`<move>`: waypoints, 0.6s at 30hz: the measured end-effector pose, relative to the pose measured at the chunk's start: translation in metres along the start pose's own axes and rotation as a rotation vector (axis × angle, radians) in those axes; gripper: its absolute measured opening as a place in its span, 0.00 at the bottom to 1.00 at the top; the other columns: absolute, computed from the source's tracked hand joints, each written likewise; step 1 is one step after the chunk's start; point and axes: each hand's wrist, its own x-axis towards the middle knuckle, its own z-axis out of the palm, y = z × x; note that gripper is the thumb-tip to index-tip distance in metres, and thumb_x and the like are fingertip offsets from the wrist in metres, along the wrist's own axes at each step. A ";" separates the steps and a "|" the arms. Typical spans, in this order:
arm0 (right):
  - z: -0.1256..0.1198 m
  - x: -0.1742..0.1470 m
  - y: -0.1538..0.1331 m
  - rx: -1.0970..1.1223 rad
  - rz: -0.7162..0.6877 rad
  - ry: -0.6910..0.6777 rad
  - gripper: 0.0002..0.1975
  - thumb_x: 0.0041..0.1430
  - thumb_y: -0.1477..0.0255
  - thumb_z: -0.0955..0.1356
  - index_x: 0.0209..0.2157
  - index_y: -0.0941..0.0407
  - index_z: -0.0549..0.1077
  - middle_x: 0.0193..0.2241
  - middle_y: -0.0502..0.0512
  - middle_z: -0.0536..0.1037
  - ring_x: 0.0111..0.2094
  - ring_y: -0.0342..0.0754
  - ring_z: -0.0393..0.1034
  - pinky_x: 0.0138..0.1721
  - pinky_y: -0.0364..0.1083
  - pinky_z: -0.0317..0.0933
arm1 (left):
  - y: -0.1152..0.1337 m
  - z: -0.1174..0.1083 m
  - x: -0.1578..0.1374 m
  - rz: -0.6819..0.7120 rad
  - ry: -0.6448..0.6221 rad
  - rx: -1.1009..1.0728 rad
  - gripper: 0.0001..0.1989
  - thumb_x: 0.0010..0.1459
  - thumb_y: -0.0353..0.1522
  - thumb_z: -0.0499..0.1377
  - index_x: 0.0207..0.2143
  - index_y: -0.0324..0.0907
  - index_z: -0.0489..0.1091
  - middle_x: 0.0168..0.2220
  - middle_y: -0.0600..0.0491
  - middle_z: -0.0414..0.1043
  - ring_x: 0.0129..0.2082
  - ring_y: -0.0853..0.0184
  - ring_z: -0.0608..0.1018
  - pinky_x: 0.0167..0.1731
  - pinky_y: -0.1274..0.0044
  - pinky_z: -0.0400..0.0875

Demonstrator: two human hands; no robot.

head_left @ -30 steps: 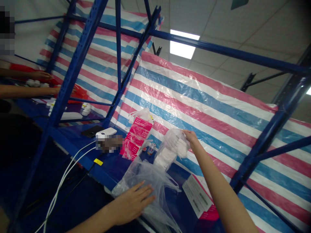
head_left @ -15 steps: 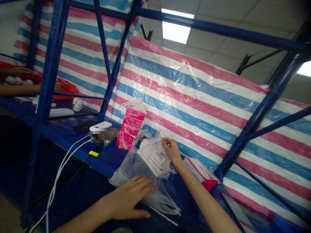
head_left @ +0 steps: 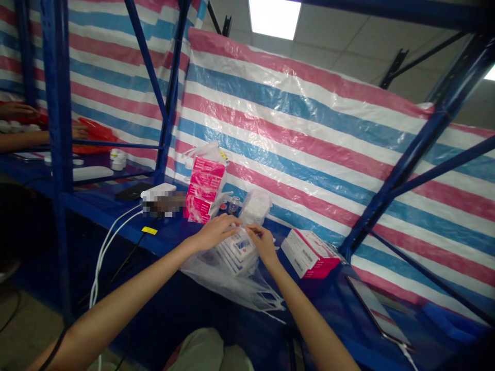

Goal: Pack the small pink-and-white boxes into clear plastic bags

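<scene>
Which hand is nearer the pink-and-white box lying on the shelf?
Right. The right hand is on the clear bag, just left of the pink-and-white box. The left hand is farther left, across the bag.

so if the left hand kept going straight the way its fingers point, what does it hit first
Probably the right hand. The left hand points rightward across the small white boxes in the clear plastic bag, and the two sets of fingertips nearly meet there. Depth is hard to judge.
</scene>
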 end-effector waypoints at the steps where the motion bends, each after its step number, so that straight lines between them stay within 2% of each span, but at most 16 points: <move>1: -0.003 -0.001 0.002 0.003 0.018 0.037 0.12 0.49 0.64 0.65 0.28 0.58 0.75 0.27 0.54 0.76 0.29 0.47 0.66 0.33 0.45 0.57 | -0.005 0.002 0.004 0.008 -0.020 0.005 0.13 0.60 0.39 0.51 0.44 0.44 0.67 0.40 0.52 0.70 0.42 0.65 0.69 0.43 0.73 0.62; 4: -0.016 -0.007 0.009 0.057 0.080 0.173 0.12 0.48 0.63 0.66 0.27 0.57 0.74 0.25 0.53 0.75 0.29 0.47 0.66 0.33 0.45 0.56 | -0.015 0.003 0.008 0.014 0.030 0.028 0.09 0.55 0.37 0.57 0.36 0.43 0.71 0.35 0.53 0.71 0.38 0.64 0.70 0.40 0.74 0.61; 7: -0.030 -0.015 0.016 0.269 0.155 0.244 0.13 0.46 0.60 0.67 0.29 0.56 0.72 0.26 0.51 0.74 0.31 0.47 0.67 0.35 0.44 0.57 | -0.026 -0.003 0.008 -0.048 0.151 -0.085 0.07 0.52 0.35 0.59 0.31 0.40 0.71 0.31 0.52 0.71 0.32 0.66 0.70 0.34 0.76 0.61; 10: -0.039 -0.025 0.019 0.506 0.248 0.205 0.15 0.44 0.59 0.69 0.31 0.54 0.72 0.32 0.51 0.74 0.35 0.47 0.66 0.37 0.44 0.58 | -0.038 -0.012 0.007 -0.142 0.255 -0.309 0.09 0.49 0.37 0.59 0.28 0.39 0.71 0.27 0.53 0.70 0.24 0.70 0.66 0.26 0.79 0.58; 13: -0.043 -0.031 0.018 0.635 0.268 0.156 0.15 0.45 0.58 0.69 0.31 0.53 0.72 0.36 0.51 0.73 0.38 0.48 0.66 0.38 0.44 0.58 | -0.046 -0.017 0.005 -0.269 0.403 -0.563 0.14 0.44 0.41 0.62 0.27 0.39 0.69 0.23 0.56 0.68 0.22 0.71 0.66 0.24 0.80 0.56; 16: -0.044 -0.031 0.015 0.636 0.244 0.158 0.15 0.47 0.56 0.68 0.30 0.53 0.70 0.36 0.51 0.73 0.39 0.49 0.65 0.39 0.45 0.58 | -0.051 -0.014 0.001 -0.391 0.550 -0.780 0.17 0.41 0.43 0.62 0.29 0.40 0.66 0.23 0.56 0.67 0.25 0.70 0.69 0.26 0.80 0.59; 18: -0.043 -0.028 0.010 0.551 0.185 0.157 0.15 0.53 0.55 0.63 0.31 0.53 0.68 0.37 0.51 0.73 0.41 0.48 0.65 0.43 0.46 0.57 | -0.050 -0.010 -0.002 -0.423 0.609 -0.792 0.18 0.44 0.43 0.61 0.33 0.41 0.63 0.24 0.56 0.66 0.26 0.69 0.70 0.26 0.79 0.60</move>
